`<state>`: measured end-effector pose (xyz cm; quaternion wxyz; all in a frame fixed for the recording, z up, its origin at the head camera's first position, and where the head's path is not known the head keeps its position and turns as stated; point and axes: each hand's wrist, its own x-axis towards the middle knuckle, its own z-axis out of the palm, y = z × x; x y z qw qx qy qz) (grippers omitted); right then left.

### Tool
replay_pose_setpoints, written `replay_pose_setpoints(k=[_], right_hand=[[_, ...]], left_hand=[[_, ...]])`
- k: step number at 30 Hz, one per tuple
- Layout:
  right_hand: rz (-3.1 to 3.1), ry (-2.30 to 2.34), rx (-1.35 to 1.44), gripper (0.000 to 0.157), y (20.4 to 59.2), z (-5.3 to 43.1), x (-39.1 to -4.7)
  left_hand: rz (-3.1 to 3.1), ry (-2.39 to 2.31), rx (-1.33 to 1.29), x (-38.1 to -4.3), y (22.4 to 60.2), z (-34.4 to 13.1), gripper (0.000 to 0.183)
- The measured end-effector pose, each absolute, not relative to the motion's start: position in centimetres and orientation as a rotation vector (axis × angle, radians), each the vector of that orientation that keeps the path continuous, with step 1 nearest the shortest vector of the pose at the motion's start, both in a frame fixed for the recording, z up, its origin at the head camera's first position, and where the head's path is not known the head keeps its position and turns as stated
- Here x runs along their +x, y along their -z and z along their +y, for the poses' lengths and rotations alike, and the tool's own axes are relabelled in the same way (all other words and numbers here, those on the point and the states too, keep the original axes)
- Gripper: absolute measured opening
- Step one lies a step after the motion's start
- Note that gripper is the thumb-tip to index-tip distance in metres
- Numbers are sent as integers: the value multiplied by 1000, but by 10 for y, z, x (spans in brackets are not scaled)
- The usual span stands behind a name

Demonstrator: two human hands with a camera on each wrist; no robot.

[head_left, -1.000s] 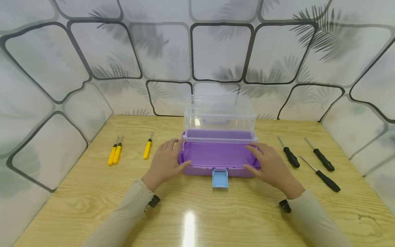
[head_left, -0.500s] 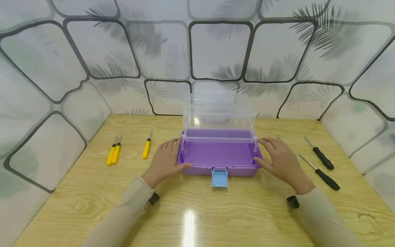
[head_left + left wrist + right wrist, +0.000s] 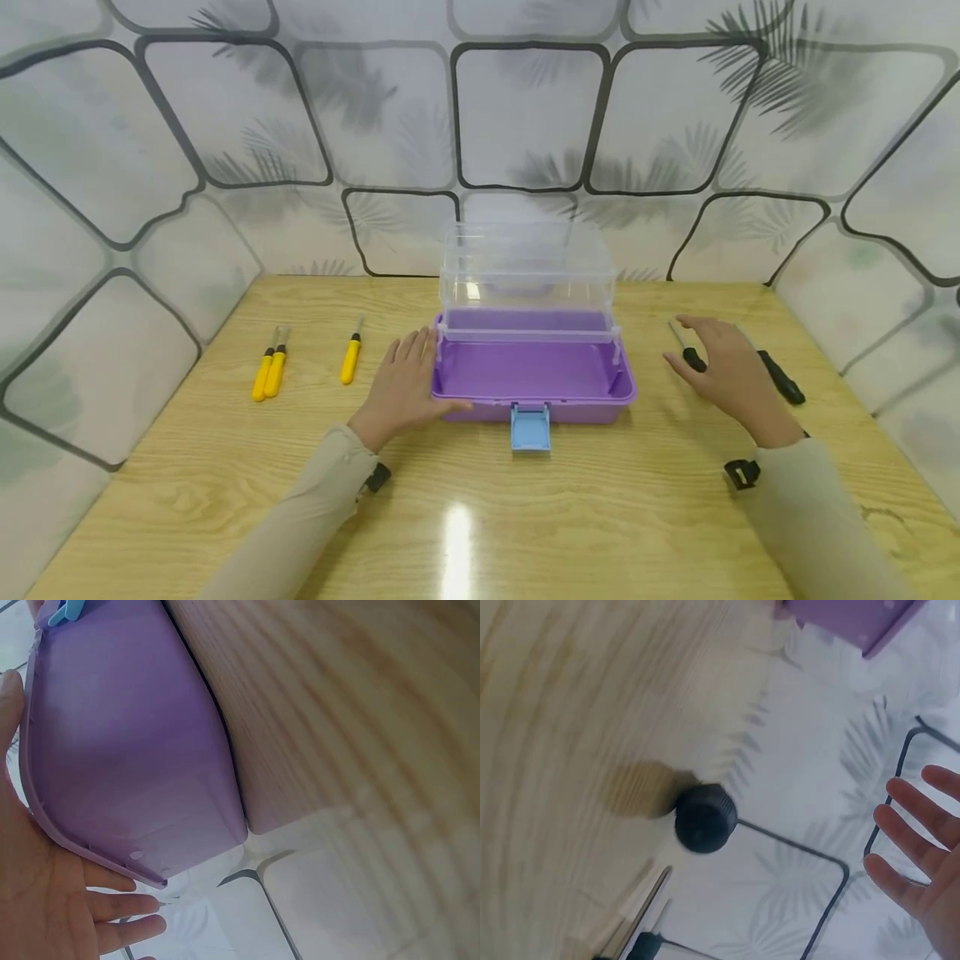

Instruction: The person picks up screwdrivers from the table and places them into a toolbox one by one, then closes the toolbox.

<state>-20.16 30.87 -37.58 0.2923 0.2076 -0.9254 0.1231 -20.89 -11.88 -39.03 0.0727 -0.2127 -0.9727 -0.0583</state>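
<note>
A purple toolbox [image 3: 532, 375] with its clear lid [image 3: 528, 267] raised stands in the middle of the table. My left hand [image 3: 401, 383] rests against its left front corner, the thumb along the front rim and the other fingers extended down the side. In the left wrist view those fingers lie beside the purple wall [image 3: 127, 727]. My right hand [image 3: 738, 379] hovers over the black-handled screwdrivers, fingers loosely bent, holding nothing. One black screwdriver [image 3: 694, 360] shows left of the hand and another [image 3: 782, 379] right of it. A black handle end [image 3: 705, 819] faces the right wrist camera, apart from the fingers.
Several yellow-handled screwdrivers lie on the left: a pair, with one yellow screwdriver [image 3: 276, 371] at its right side, and a single yellow screwdriver [image 3: 351, 360] nearer the box. A blue latch [image 3: 530, 429] hangs open at the box's front. Patterned cloth [image 3: 525, 117] walls the table's back and sides.
My right hand has left the toolbox's right end and moved right, over the black screwdrivers, covering part of them. The left hand stays at the box's left corner.
</note>
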Motion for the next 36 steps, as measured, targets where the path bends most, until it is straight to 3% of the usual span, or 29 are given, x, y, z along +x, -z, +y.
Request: replay_pose_setpoints(k=[9, 36], right_hand=[[-2701, -543, 322, 55, 373, 342, -197], [-2824, -680, 147, 44, 385, 390, -188]], left_hand=[[-2947, 181, -634, -210, 390, -118, 120], [-3006, 234, -631, -213, 389, -118, 124]])
